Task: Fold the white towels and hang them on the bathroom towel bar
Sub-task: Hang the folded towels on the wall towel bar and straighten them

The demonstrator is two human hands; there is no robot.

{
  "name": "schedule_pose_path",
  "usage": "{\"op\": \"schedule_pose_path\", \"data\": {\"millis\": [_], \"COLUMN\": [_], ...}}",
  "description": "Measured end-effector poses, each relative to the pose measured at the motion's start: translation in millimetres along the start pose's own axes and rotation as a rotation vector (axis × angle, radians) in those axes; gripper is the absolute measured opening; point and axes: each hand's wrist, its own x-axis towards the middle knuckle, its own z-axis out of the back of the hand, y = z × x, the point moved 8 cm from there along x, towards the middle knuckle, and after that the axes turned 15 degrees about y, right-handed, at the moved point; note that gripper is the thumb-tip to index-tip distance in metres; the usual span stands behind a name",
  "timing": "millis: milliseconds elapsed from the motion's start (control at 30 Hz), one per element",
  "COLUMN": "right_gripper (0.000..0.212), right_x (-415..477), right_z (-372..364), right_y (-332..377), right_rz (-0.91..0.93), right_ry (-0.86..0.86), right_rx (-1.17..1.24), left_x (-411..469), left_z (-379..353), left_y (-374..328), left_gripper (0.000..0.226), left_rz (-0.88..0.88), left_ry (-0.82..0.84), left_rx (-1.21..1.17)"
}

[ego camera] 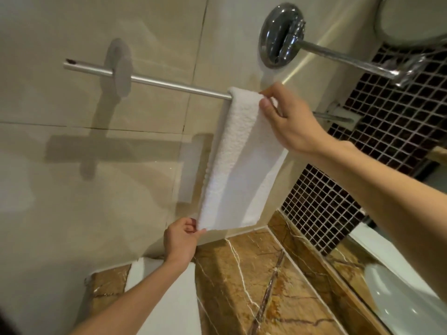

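Your right hand [287, 119] is pinching the towel [242, 160] at the bar [169, 84]; your left hand [181, 240] is pinching its bottom corner below—be tugging straight, evenly.

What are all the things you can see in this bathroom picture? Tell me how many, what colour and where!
Towel: one, white, folded long, hanging over the towel bar.
Towel bar: one, silver, on the beige wall, upper middle.
Wall mount: one, shiny chrome, round, top centre, with a rod sticking out to the right.
Mosaic tiles: many, dark brown, right wall.
Marble counter: one, brown with pale veins, bottom.
Second white cloth: one, lying on the counter, bottom left, partly hidden by the forearm.
Sink: one, white, bottom right.
Left hand: one, pinching the towel's bottom corner.
Right hand: one, holding the towel's top edge at the bar.
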Motion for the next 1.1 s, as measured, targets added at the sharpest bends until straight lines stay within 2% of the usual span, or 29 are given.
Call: {"op": "schedule_pose_path", "data": {"millis": [367,767,1100], "right_gripper": [0.021,0.020,0.019], "right_x": [-11,-21,-34], "right_z": [13,22,28], "right_y": [-67,-126,-167], "right_rz": [-0.052,-0.082,-0.208], "right_ry": [0.016,0.001,-0.055], "right_rx": [-0.008,0.059,0.153], "left_x": [26,48,52], "left_z": [-58,-116,-147], "left_y": [-17,-24,-29], "left_gripper": [0.030,0.028,0.033], "left_rz": [-0.096,-0.122,-0.115], "left_ry": [0.069,0.104,0.149], "left_rx": [0.065,0.107,0.136]}}
